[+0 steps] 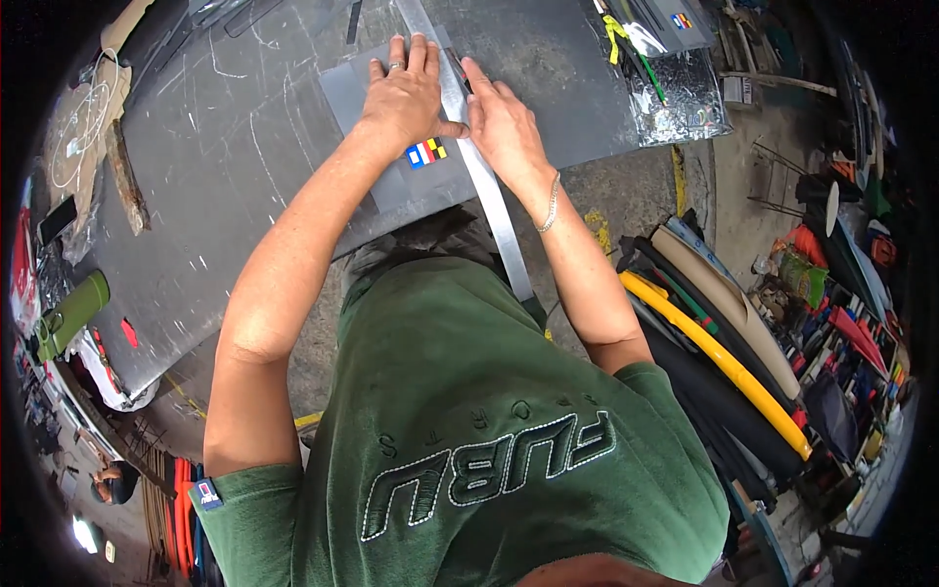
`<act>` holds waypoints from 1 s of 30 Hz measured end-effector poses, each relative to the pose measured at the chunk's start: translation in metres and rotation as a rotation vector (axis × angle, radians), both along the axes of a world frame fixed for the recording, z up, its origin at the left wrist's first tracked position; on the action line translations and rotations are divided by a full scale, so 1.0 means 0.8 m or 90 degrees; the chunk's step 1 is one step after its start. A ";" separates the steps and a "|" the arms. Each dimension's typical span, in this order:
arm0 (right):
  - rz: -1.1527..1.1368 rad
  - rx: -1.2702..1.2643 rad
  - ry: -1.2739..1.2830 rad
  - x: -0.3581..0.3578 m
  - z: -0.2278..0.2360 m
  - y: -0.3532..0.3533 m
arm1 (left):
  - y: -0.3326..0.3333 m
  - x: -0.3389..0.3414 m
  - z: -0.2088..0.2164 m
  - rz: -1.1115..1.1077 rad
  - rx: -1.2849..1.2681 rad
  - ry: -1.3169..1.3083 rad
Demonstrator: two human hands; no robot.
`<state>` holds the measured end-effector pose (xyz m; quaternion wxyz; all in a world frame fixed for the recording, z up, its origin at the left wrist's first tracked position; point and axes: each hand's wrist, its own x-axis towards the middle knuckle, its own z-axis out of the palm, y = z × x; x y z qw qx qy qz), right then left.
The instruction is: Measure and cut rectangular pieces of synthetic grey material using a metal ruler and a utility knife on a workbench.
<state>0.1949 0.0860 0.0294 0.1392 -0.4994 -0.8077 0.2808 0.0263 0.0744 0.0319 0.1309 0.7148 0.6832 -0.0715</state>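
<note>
A grey concrete floor [602, 181], marked with worn yellow paint, spreads around and beneath a large dark table [245, 147] whose top is scuffed with pale scratches, streaks and specks. On the right, long dark rolls [704, 406] lie on the floor with a thinner yellow roll [719, 367] on top, and crowded, colourful clutter fills the space beyond. Near the table's front edge lies a grey sheet [342, 103]; a long metal strip [499, 210] crosses it and juts past the edge toward the person. 2 hands work there: the left hand [403, 103] lies flat, fingers straight and slightly spread, its thumb reaching onto the strip; the right hand [501, 122] rests along the strip's other side, fingers extended, though whether they grip anything I cannot tell. A wooden stick [125, 181] and a green cylinder [73, 318] lie far left, 1 small coloured patch [425, 154] sits beside the left wrist, and a red scrap [129, 333] lies near the table's left end
</note>
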 end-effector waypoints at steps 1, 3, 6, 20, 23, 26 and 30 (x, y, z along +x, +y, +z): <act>0.000 -0.001 -0.001 0.000 0.000 0.000 | 0.000 0.000 0.000 0.000 -0.001 -0.001; 0.008 0.009 -0.005 -0.001 0.002 0.001 | 0.000 0.002 -0.001 -0.001 0.005 0.003; 0.017 -0.006 -0.037 -0.004 0.012 0.005 | 0.000 0.003 -0.003 -0.009 0.009 0.017; 0.038 0.017 -0.077 -0.004 0.019 0.003 | 0.011 0.009 0.030 0.009 -0.122 0.017; 0.045 0.002 -0.088 -0.002 0.026 -0.006 | -0.009 -0.020 -0.046 -0.022 0.083 -0.137; 0.037 -0.010 -0.097 0.013 0.029 -0.020 | -0.017 -0.026 -0.049 -0.076 0.241 -0.295; 0.038 -0.035 -0.091 0.021 0.038 -0.039 | -0.010 -0.022 -0.066 -0.055 0.433 -0.343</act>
